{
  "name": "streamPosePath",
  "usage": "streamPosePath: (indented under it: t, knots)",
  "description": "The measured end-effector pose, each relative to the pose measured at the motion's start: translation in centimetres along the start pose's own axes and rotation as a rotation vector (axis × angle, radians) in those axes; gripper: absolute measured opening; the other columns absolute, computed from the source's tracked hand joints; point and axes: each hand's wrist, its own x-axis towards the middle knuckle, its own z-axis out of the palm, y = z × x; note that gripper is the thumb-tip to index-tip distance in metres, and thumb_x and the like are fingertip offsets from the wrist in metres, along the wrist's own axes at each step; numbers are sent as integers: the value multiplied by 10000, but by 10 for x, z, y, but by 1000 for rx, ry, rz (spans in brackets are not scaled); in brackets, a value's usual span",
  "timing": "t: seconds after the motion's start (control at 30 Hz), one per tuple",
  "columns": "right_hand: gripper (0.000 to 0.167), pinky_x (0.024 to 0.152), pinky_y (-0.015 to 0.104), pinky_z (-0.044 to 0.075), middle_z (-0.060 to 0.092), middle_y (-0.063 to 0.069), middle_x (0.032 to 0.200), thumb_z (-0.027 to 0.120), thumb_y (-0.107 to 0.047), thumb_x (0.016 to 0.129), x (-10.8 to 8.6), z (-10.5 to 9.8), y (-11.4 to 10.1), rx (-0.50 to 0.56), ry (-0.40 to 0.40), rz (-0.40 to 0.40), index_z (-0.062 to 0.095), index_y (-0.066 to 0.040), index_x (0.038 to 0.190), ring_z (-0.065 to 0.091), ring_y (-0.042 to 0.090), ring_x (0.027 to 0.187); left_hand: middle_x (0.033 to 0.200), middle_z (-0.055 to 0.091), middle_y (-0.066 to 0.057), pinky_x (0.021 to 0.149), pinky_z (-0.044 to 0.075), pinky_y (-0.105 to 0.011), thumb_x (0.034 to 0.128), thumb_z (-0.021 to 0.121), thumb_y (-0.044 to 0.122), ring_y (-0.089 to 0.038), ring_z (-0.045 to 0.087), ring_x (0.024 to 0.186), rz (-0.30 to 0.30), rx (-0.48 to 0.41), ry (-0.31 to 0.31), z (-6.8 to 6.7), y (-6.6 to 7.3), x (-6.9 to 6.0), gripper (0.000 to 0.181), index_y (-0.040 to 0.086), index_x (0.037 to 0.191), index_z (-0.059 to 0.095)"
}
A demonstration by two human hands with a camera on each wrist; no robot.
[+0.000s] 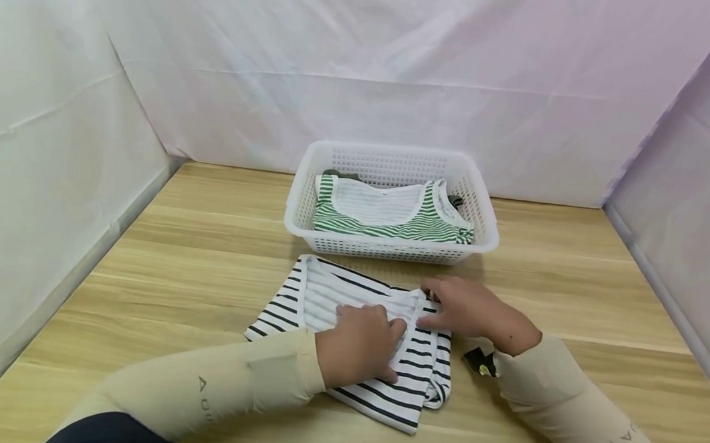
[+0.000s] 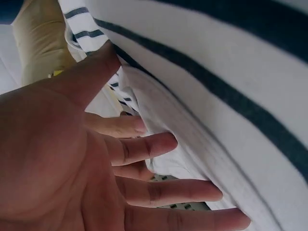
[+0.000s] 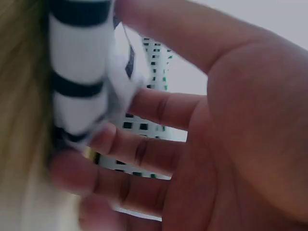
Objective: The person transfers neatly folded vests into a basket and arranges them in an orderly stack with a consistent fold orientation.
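A white tank top with black stripes [image 1: 413, 378], partly folded, lies on the table in the head view. My left hand [image 1: 357, 345] rests on its middle, near the scooped neckline. In the left wrist view the left fingers [image 2: 168, 192] are fairly straight and touch the white neck trim. At the garment's upper right corner, my right hand [image 1: 473, 311] holds the shoulder edge. The right wrist view shows the striped cloth [image 3: 79, 72] between thumb and fingers, with the fingertips [image 3: 72, 171] bent around its edge, slightly blurred.
Behind the tank top stands a white perforated basket [image 1: 295, 205]. A green-striped garment [image 1: 361, 225] lies in it over darker cloth. White sheets [image 1: 396, 116] wall the wooden table [image 1: 195, 273] at the back and sides. A small dark item [image 1: 477, 360] shows by the right wrist.
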Motion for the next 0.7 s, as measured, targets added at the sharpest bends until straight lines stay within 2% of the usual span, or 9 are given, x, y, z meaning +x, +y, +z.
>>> streamPosePath:
  t: [0.17, 0.27, 0.43, 0.57, 0.63, 0.7]
  knots:
    - [289, 583, 271, 386, 490, -66, 696, 800, -381, 831, 0, 3, 8, 76, -4, -8, 606, -175, 890, 459, 102, 643, 1228, 659, -105, 835, 586, -529, 822, 548, 797, -244, 661, 1133, 14, 35, -5, -3, 7, 1, 783, 214, 1343, 507]
    - [264, 568, 254, 380, 456, -73, 666, 797, -348, 840, -1, 2, 13, 113, -18, -46, 601, -171, 832, 438, 85, 615, 1258, 652, -114, 837, 588, -521, 836, 526, 797, -246, 664, 1141, 20, 44, -3, -4, 9, 1, 779, 215, 1355, 504]
    - [250, 562, 227, 364, 422, -100, 644, 785, -293, 858, -1, 1, 20, 129, -36, -112, 576, -194, 761, 407, 49, 592, 1212, 661, -107, 819, 589, -520, 848, 521, 787, -247, 679, 1071, 36, 24, 14, -4, 8, -1, 766, 214, 1355, 514]
    - [224, 573, 223, 363, 424, -103, 652, 761, -268, 883, -3, 0, 21, 129, -34, -150, 577, -203, 771, 409, 39, 599, 1061, 685, -60, 703, 584, -423, 878, 552, 730, -202, 675, 878, 88, -50, 54, -1, -7, -4, 683, 203, 1313, 569]
    - [203, 586, 227, 373, 435, -98, 662, 744, -260, 899, -4, -1, 20, 136, -37, -159, 581, -203, 791, 419, 40, 609, 1010, 688, -34, 669, 556, -386, 897, 563, 689, -190, 658, 818, 121, -129, 73, 2, -22, -5, 627, 200, 1288, 588]
    - [198, 593, 231, 377, 436, -90, 667, 727, -259, 914, -5, -3, 19, 147, -45, -154, 577, -198, 800, 422, 44, 611, 1017, 703, -25, 687, 549, -374, 929, 556, 639, -190, 668, 845, 149, -219, 93, 5, -39, -6, 572, 198, 1292, 596]
